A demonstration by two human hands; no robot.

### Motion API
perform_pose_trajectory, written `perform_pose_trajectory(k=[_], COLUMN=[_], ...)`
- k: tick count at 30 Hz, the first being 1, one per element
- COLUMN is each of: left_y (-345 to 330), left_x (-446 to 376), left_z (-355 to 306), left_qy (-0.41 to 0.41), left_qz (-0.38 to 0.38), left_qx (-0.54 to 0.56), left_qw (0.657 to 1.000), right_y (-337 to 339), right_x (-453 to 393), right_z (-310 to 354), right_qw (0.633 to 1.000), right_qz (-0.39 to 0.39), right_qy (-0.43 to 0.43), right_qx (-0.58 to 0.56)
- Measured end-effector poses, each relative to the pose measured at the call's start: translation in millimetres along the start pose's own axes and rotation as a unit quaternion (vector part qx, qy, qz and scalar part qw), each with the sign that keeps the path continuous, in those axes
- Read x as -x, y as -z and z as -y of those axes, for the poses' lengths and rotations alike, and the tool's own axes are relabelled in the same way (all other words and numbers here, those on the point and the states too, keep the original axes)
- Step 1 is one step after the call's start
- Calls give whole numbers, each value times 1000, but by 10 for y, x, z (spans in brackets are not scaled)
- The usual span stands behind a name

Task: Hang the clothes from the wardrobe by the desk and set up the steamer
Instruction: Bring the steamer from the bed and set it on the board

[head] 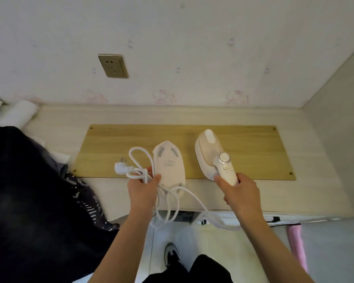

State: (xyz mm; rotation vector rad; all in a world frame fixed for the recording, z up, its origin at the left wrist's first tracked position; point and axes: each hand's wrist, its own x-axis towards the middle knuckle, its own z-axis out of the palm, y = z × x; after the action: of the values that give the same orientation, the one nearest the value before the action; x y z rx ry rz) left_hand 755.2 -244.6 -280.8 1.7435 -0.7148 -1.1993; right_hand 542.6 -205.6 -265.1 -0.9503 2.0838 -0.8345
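The right hand gripped the handle of the one steamer, fingers curled round it, with the steamer's body over the right half of a single wooden board lying on the pale desk; whether it rested on the board or hung just above could not be told. The left hand held a bunched loop of the one white cord, pinched between thumb and fingers, and the cord's single plug stuck out to the left over the board's edge. Just beside that hand lay one white iron-shaped base, partly on the board and partly past its near edge. More cord trailed down off the desk front. One wall socket sat on the wall above. A heap of dark clothes covered the desk's left end, next to one white roll.
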Motion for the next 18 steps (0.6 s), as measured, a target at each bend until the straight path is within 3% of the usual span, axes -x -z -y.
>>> perform_pose_trajectory(k=[18], left_y=[-1763], left_x=[-399], left_z=[-9], left_qy=[60], left_qz=[79], left_qx=[-40], left_qw=[994], right_y=[714], right_x=[-1125], right_z=[-160], right_qw=[998], right_qz=[-48], right_qy=[-19], right_qx=[29])
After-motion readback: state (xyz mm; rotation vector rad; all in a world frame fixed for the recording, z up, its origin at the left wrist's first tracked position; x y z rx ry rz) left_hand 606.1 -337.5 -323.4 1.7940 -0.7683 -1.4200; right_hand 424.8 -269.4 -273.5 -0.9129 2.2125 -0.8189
